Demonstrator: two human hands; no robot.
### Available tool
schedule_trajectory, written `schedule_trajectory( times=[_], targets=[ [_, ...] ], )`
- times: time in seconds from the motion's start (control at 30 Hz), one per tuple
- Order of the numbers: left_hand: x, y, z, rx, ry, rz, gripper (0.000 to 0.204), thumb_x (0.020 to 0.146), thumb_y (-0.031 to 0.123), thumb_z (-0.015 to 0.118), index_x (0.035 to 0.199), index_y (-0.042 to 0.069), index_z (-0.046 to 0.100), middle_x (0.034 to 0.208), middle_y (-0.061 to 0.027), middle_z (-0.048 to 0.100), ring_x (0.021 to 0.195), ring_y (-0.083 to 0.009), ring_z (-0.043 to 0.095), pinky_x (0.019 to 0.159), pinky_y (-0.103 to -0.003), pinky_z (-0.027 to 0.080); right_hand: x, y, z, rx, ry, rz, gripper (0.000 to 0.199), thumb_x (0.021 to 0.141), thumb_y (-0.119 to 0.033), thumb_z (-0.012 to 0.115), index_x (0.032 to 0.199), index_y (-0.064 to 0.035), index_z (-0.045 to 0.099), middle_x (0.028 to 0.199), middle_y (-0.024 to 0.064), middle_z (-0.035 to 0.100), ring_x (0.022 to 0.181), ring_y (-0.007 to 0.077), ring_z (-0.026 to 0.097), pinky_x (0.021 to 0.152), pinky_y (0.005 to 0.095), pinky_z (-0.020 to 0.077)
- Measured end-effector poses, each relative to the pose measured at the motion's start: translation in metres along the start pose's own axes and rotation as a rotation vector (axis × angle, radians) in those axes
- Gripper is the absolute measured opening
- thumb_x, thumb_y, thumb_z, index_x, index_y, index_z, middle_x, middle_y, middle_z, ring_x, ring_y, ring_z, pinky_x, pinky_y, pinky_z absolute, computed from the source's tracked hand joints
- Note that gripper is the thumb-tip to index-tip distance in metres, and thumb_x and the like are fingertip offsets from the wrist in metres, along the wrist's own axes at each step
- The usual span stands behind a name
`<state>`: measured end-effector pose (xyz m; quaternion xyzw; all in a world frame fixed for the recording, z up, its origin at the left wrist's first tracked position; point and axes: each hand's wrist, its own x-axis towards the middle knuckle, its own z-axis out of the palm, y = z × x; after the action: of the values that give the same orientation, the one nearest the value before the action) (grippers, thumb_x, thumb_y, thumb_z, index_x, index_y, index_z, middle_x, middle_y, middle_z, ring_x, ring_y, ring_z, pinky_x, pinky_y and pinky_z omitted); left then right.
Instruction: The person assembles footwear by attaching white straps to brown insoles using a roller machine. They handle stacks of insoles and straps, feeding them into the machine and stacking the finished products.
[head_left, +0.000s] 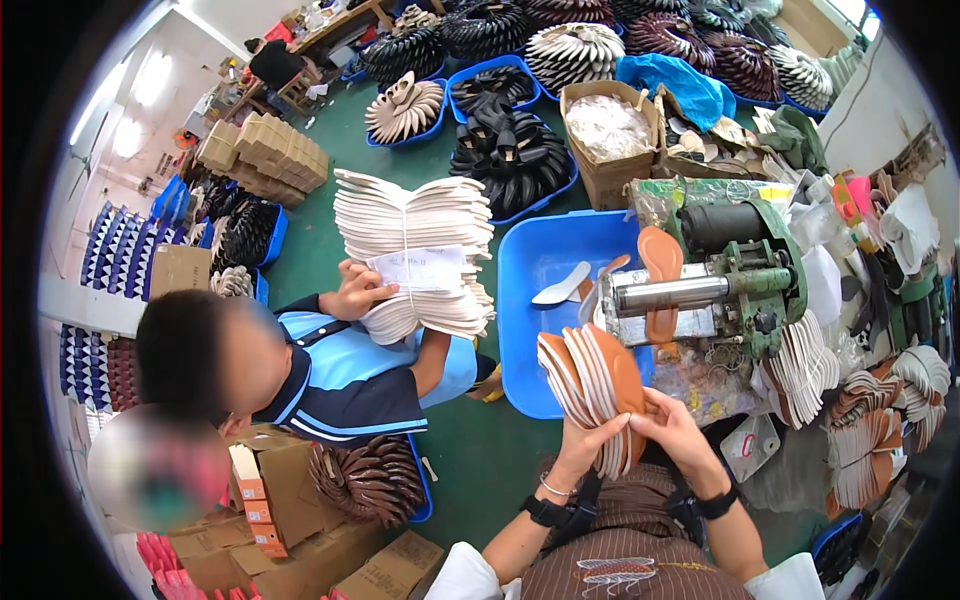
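A fanned stack of shoe insoles (583, 375), tan on one face with white edges, stands upright between my two hands. My left hand (592, 446) is closed round its lower left side. My right hand (680, 432) pinches the tan insole at the right of the stack, thumb near my left thumb. Just beyond is a green roller machine (735, 270) with a shiny metal roller (672, 293). One tan insole (661, 262) lies across the machine at the roller, its middle partly hidden. Inside the blue tub (525, 385) rest a few loose insoles (562, 284), white and tan.
At my left a co-worker (350, 370) holds a tied bundle of white insoles (410, 215) with a paper slip. More insole bundles (865, 450) lie at the right. Blue baskets of black shoe parts (515, 160) and an open carton (600, 185) stand beyond the tub. Cartons (290, 490) sit at the lower left.
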<state>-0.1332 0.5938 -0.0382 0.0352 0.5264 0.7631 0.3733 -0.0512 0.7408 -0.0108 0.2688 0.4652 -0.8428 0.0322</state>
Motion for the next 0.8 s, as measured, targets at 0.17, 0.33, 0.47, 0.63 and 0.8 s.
schedule_trajectory(
  times=[0.17, 0.33, 0.47, 0.63, 0.8],
  targets=[
    [0.002, -0.009, 0.008, 0.139, 0.131, 0.175, 0.048, 0.077, 0.000, 0.076, 0.118, -0.004, 0.053, 0.110, -0.0097, 0.062, 0.097, -0.0159, 0.062, 0.084, -0.031, 0.052, -0.003, 0.000, 0.011, -0.053, 0.140, -0.130, 0.045, 0.084, 0.001, 0.069, 0.124, 0.0014, 0.048, 0.116, 0.0098, 0.063, 0.106, 0.0154, 0.061, 0.093, 0.0287, 0.0486],
    [0.004, -0.015, 0.010, 0.107, 0.134, 0.087, 0.052, 0.076, 0.000, 0.077, 0.121, -0.003, 0.050, 0.111, -0.0086, 0.061, 0.095, -0.0159, 0.061, 0.083, -0.030, 0.052, -0.007, 0.007, 0.007, -0.062, 0.264, -0.364, 0.041, 0.079, 0.009, 0.070, 0.116, 0.0020, 0.055, 0.117, 0.0104, 0.064, 0.106, 0.0156, 0.061, 0.093, 0.0300, 0.0489],
    [-0.001, 0.007, 0.004, -0.035, 0.211, -0.123, 0.040, 0.081, 0.005, 0.071, 0.116, -0.001, 0.055, 0.103, -0.0060, 0.061, 0.091, -0.0170, 0.059, 0.080, -0.031, 0.050, -0.017, 0.012, -0.008, 0.085, 0.329, -0.400, 0.046, 0.075, 0.012, 0.071, 0.119, 0.0029, 0.058, 0.117, 0.0097, 0.064, 0.108, 0.0158, 0.060, 0.096, 0.0316, 0.0471],
    [0.007, 0.005, -0.034, -0.321, -0.045, -0.014, 0.053, 0.084, 0.007, 0.059, 0.133, -0.004, 0.042, 0.127, -0.0192, 0.055, 0.112, -0.0305, 0.058, 0.098, -0.044, 0.047, -0.008, 0.039, -0.054, -0.193, 0.504, -0.230, 0.032, 0.077, 0.006, 0.072, 0.107, 0.0007, 0.066, 0.104, 0.0062, 0.066, 0.097, 0.0120, 0.060, 0.086, 0.0275, 0.0475],
    [0.002, 0.011, -0.025, -0.171, 0.019, -0.098, 0.053, 0.081, 0.004, 0.063, 0.130, -0.003, 0.044, 0.122, -0.0155, 0.057, 0.110, -0.0278, 0.058, 0.098, -0.041, 0.046, 0.046, 0.009, -0.056, -0.067, 0.410, -0.485, 0.037, 0.081, -0.003, 0.072, 0.116, 0.0032, 0.060, 0.110, 0.0064, 0.065, 0.102, 0.0117, 0.059, 0.090, 0.0286, 0.0468]
  ],
)
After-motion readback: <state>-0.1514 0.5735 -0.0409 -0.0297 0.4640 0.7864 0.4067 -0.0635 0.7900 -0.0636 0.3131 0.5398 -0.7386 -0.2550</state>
